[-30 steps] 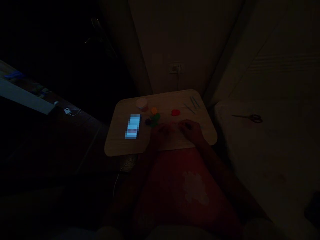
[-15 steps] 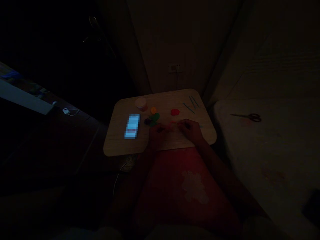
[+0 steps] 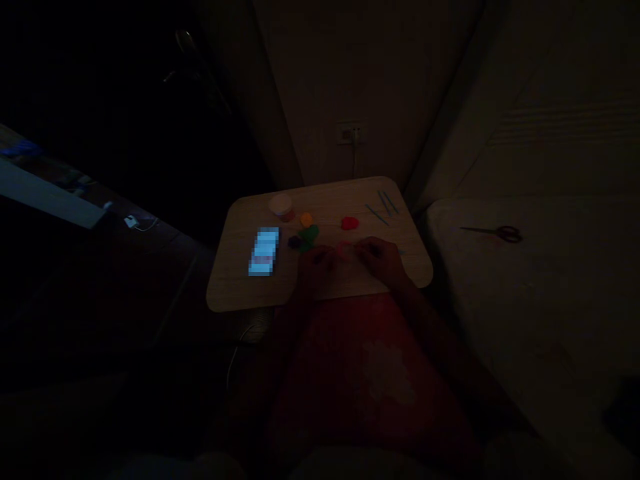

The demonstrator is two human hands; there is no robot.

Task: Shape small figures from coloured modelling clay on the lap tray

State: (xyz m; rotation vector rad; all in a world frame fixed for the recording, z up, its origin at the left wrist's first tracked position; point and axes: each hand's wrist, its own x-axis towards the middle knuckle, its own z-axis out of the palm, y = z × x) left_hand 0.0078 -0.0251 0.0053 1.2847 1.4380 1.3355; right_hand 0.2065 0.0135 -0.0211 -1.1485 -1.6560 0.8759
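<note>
In the dim light, both hands are close together over the front of a small wooden table (image 3: 260,293). Between their fingertips is a pinkish-red piece (image 3: 344,251), which looks like modelling clay. My left hand (image 3: 315,267) has its fingers curled and pinches the piece's left side. From the right, my right hand (image 3: 384,260) pinches the other side with thumb and fingers. Just beyond the hands sits a bright red lump (image 3: 349,223). Green pieces (image 3: 309,236), a dark purple lump (image 3: 294,242) and an orange lump (image 3: 307,219) lie near my left hand. Fine detail is lost in the dark.
A lit phone (image 3: 264,251) lies on the table's left, with a round tub (image 3: 281,207) behind it. Thin bluish sticks (image 3: 378,215) are at the back right. Scissors (image 3: 507,233) rest on a pale surface to the right. A wall socket (image 3: 351,133) holds a plug.
My hands stay nearly in place, with small finger movements around the pinkish-red piece. The whole view has shifted slightly. The other things on the table have not moved.
</note>
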